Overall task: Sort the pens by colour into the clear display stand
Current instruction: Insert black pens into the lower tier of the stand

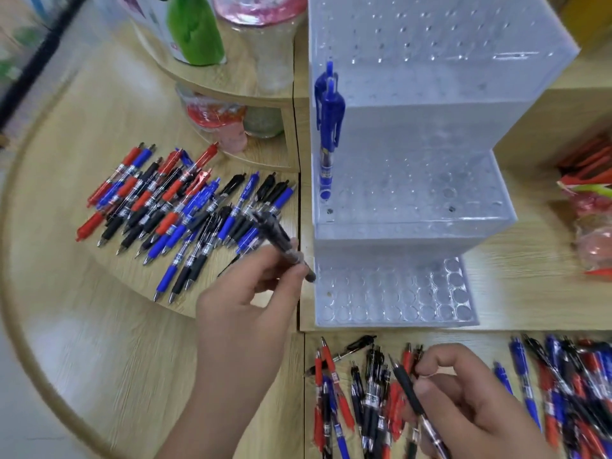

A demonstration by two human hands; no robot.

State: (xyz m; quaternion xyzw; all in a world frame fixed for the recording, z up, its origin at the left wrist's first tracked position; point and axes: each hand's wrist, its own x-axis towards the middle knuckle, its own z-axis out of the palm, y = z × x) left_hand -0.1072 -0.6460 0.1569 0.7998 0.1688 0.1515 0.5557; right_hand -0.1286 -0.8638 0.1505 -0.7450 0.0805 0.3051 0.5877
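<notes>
A clear stepped display stand (414,207) with rows of holes stands on the wooden counter. Blue pens (328,127) stand upright in holes at the left of its middle step. My left hand (251,299) pinches a black pen (281,243), tip close to the left corner of the lowest step. My right hand (473,399) holds another black pen (410,399) above a pile of red, blue and black pens (357,399) on the counter below the stand. A second mixed pile (185,207) lies on the round shelf to the left.
Behind the left pile a curved wooden shelf (231,84) carries a green bottle (195,28) and clear jars (215,124). More pens (569,392) lie at the lower right. Red packets (589,200) sit on the right, beside a wooden box.
</notes>
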